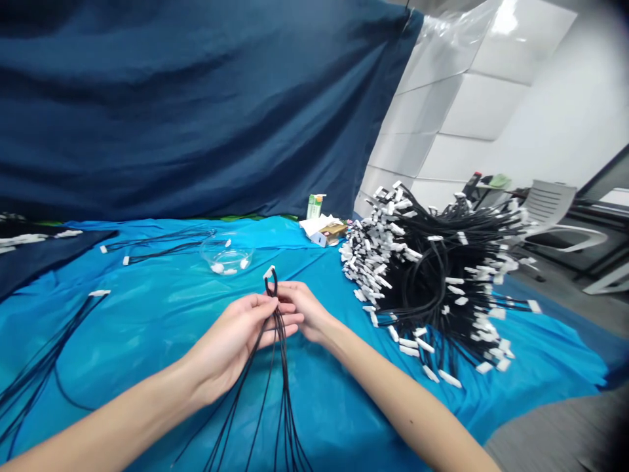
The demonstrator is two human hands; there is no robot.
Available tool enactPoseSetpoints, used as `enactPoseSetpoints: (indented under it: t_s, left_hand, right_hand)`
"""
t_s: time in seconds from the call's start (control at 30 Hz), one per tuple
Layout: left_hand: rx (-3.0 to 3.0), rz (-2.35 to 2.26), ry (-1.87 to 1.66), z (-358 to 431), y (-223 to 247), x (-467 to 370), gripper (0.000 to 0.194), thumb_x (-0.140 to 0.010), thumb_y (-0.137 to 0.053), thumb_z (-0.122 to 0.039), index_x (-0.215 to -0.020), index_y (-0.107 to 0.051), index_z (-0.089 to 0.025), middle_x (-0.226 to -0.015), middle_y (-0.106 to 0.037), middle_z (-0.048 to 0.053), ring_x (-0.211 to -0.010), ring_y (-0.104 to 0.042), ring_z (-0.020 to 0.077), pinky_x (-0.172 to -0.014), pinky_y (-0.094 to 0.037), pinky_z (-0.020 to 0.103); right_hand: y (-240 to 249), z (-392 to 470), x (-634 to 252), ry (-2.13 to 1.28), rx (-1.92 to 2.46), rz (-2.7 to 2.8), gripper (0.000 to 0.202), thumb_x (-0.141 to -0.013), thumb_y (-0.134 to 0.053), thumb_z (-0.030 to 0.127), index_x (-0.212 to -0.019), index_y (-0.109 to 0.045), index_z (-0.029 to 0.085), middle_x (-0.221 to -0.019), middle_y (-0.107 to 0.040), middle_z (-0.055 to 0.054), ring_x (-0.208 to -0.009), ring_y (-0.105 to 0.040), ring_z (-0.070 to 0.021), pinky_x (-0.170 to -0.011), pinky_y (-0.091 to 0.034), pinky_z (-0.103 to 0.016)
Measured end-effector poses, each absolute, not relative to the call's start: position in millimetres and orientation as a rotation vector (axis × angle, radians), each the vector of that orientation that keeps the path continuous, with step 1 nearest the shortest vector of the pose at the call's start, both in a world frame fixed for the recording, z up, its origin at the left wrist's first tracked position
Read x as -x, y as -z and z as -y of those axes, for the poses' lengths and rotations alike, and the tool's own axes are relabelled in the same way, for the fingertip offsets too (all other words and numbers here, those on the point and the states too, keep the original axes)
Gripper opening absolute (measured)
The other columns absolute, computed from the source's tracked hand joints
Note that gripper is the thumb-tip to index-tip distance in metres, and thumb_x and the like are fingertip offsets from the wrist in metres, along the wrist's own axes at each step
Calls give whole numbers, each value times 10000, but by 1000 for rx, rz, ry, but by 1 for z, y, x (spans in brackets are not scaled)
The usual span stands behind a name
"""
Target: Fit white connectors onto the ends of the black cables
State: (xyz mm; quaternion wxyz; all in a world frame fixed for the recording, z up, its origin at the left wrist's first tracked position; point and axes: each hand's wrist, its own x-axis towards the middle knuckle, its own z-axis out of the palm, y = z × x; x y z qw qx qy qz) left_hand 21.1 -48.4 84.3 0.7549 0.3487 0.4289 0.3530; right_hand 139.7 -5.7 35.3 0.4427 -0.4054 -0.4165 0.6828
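A bundle of thin black wires (285, 387) hangs down in front of me, looped at its top into a white connector (268, 272). My left hand (240, 328) pinches the bundle just under the loop, thumb in front and fingers stretched behind the wires. Close against it on the right, my right hand (309, 311) has its fingers curled in at the loop, below the connector. Its fingertips are partly hidden behind the wires and the left hand. The lower wire ends run out of view at the bottom edge.
A big heap of black cables with white connectors (437, 269) lies on the blue cloth (162, 314) at right. Beyond my hands stands a clear bowl (228, 262) holding white pieces. More cables (54, 354) lie at left. A small box (328, 233) sits at the back.
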Motion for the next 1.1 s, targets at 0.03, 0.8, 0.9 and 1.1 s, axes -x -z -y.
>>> enactPoseSetpoints:
  t_s: [0.03, 0.8, 0.9, 1.1]
  left_hand:
    - [-771, -929, -767, 49, -85, -21, 189, -797, -463, -156, -954, -445, -52, -1090, -476, 143, -957, -530, 181, -854, -481, 268]
    - [-436, -937, -782, 42, -72, -14, 365, -809, -444, -139, -1169, -438, -78, -1028, -519, 120, -769, -580, 96, -667, -511, 125]
    - [-563, -880, -734, 46, -72, -9, 364, -807, -464, -190, -1156, -446, -92, -1072, -496, 125, -807, -576, 122, -683, -516, 165]
    - [-777, -759, -601, 64, -73, 3, 479, -761, -544, -288, -1188, -380, -145, -1170, -420, 135, -841, -563, 165, -645, -507, 225]
  right_hand:
    - [-35, 6, -140, -1702, 1007, 1027, 232, -638, -601, 285, -588, -475, 97, -469, -356, 53, -385, -305, -14, -365, -190, -144]
    - [-7, -8, -155, -1244, 1105, 1278, 313, -654, -617, 373, -793, -614, 92, -699, -597, -61, -576, -526, -109, -540, -405, -216]
    - [-9, -7, -155, -1304, 1085, 1224, 312, -648, -626, 367, -776, -617, 82, -658, -587, -52, -549, -505, -89, -537, -402, -203]
    - [-10, -4, -154, -1435, 1028, 1116, 311, -609, -662, 372, -749, -624, 97, -721, -607, -59, -576, -520, -86, -583, -415, -214]
